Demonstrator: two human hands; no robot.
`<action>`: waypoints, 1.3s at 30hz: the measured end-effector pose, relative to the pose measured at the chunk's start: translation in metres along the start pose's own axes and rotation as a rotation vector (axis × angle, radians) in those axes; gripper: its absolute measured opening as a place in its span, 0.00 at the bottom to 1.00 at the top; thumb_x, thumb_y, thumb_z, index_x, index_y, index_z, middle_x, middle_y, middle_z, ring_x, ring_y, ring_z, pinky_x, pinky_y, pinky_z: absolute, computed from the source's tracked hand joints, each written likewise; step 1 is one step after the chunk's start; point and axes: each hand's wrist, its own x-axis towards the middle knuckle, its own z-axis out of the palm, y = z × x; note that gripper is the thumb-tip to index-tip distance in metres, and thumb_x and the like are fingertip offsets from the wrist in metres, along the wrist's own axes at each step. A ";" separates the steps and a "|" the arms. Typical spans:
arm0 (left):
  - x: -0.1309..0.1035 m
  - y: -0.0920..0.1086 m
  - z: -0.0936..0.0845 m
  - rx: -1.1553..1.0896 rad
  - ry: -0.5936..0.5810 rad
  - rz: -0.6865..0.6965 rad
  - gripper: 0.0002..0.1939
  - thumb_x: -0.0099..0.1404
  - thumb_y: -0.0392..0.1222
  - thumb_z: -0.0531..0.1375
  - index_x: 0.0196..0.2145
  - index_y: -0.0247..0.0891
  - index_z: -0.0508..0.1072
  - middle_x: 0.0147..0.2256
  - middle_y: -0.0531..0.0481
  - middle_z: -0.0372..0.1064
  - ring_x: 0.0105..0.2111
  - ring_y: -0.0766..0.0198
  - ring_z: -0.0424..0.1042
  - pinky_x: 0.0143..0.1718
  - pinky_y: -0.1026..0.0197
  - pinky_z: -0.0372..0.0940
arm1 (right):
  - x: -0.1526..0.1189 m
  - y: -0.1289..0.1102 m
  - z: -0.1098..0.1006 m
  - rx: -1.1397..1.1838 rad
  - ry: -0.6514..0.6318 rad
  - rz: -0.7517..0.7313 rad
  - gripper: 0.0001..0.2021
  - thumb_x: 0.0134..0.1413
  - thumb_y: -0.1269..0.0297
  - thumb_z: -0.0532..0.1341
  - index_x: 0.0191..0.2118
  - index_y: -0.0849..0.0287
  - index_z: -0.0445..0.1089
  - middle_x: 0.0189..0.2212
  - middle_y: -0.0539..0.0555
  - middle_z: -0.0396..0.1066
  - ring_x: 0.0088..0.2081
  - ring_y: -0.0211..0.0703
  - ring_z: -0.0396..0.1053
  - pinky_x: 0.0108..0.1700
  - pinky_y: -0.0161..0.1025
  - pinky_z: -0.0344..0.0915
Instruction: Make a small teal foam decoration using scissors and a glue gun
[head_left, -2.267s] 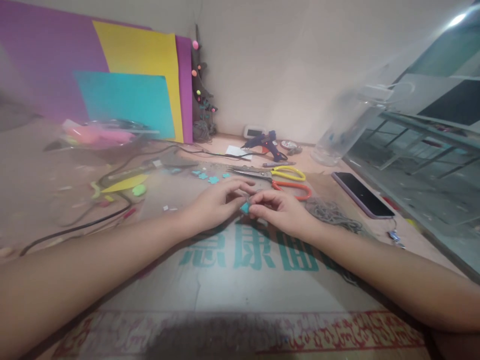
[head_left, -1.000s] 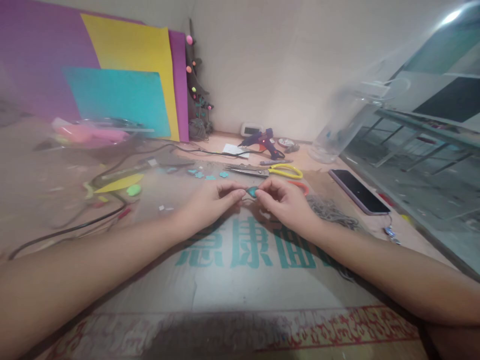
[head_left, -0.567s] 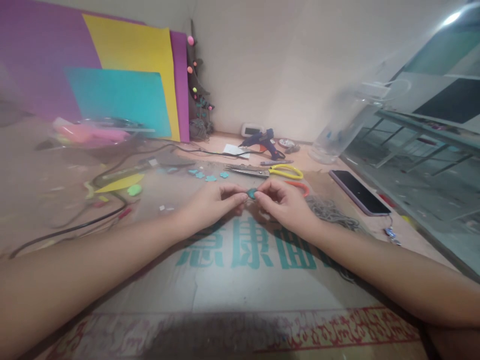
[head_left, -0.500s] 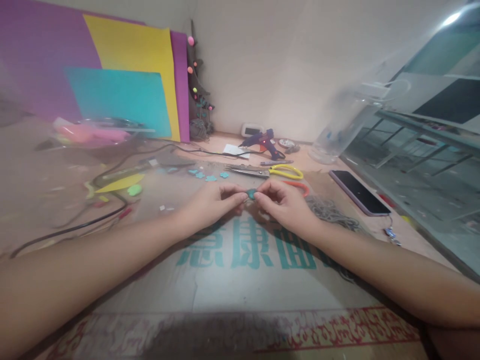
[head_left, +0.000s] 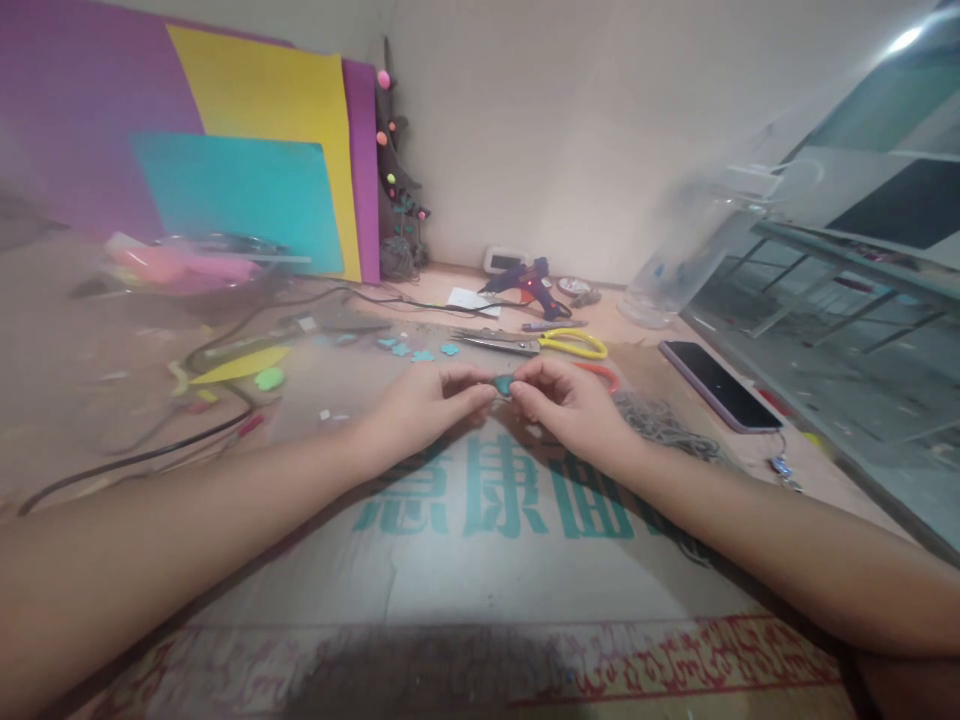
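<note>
A small teal piece [head_left: 502, 385] is pinched between both hands above the printed sheet [head_left: 480, 590]. My left hand [head_left: 442, 400] grips its left side with thumb and forefinger. On its right side, the thumb and forefinger of my right hand [head_left: 566, 405] are closed. Just beyond the hands lie several blue flower-shaped pieces [head_left: 423, 356] and yellow-handled scissors [head_left: 574, 345]. An orange handle [head_left: 600, 373] shows partly behind my right hand. Grey cord [head_left: 664, 425] is bunched beside my right wrist.
A purple glue gun [head_left: 525, 285] and its black cable lie at the back. The phone [head_left: 718, 385] is right, near the table edge. A clear bottle [head_left: 675, 250] stands back right. Coloured sheets [head_left: 247, 200] lean at back left; a green piece [head_left: 269, 379] lies left.
Both hands stay in nearly the same place. The teal piece is turned slightly between the fingertips and shows a little more of its surface.
</note>
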 end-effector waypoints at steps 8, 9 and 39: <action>0.000 -0.002 0.003 -0.153 0.026 -0.002 0.20 0.67 0.49 0.58 0.51 0.33 0.71 0.27 0.51 0.73 0.27 0.65 0.73 0.30 0.63 0.66 | -0.001 -0.001 0.000 -0.010 0.028 -0.035 0.08 0.59 0.62 0.59 0.31 0.59 0.65 0.23 0.47 0.67 0.23 0.33 0.64 0.27 0.33 0.62; 0.000 -0.002 0.003 -0.165 0.018 -0.004 0.19 0.67 0.49 0.57 0.50 0.33 0.71 0.27 0.51 0.73 0.27 0.65 0.73 0.29 0.64 0.66 | -0.001 -0.001 0.000 -0.011 0.030 -0.036 0.08 0.59 0.62 0.59 0.31 0.59 0.65 0.23 0.47 0.67 0.23 0.33 0.64 0.27 0.32 0.62; -0.001 0.009 0.000 0.193 0.163 0.123 0.10 0.62 0.44 0.59 0.37 0.37 0.75 0.35 0.50 0.68 0.37 0.61 0.69 0.40 0.58 0.63 | -0.004 0.004 0.001 -0.128 -0.012 -0.155 0.05 0.59 0.63 0.59 0.34 0.59 0.67 0.26 0.49 0.70 0.26 0.35 0.66 0.28 0.33 0.63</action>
